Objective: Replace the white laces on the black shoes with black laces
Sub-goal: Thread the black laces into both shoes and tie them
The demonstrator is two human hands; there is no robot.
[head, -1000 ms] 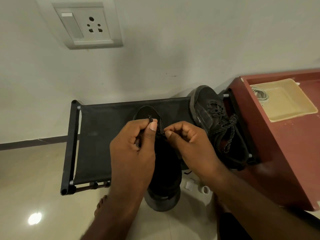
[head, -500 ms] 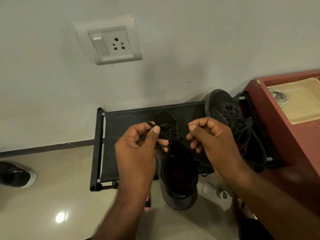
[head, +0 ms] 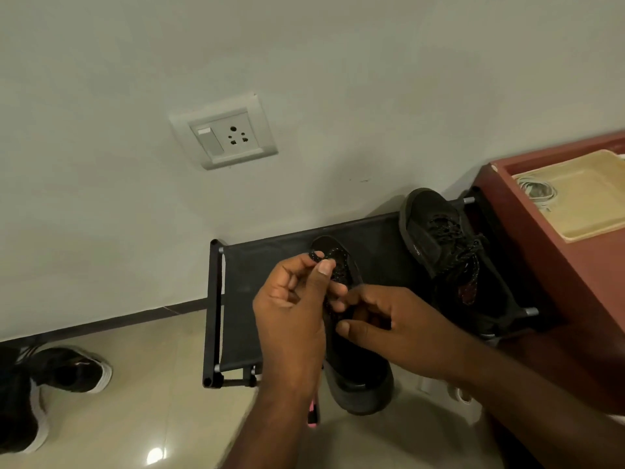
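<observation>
A black shoe [head: 358,380] lies on the black fabric rack [head: 270,262], heel toward me and hanging over the front rail. My left hand [head: 291,313] pinches a black speckled lace [head: 318,256] between thumb and forefinger above the shoe's toe end. My right hand [head: 395,323] is curled over the shoe's lacing area, fingers on the lace there; the eyelets are hidden under it. A second black shoe [head: 436,231] with black speckled laces sits at the rack's right end. White laces [head: 537,192] lie coiled in a cream tray [head: 588,204].
A dark red cabinet [head: 554,282] stands right against the rack, bearing the tray. A wall socket [head: 225,133] is above. Black-and-white shoes [head: 67,370] lie on the tiled floor at left. Small white objects [head: 456,394] sit on the floor under the rack's right side.
The view has shifted, so everything sits lower and to the right. My right hand has dropped from the raised lace end down onto the shoe's lacing. My left hand still pinches the lace.
</observation>
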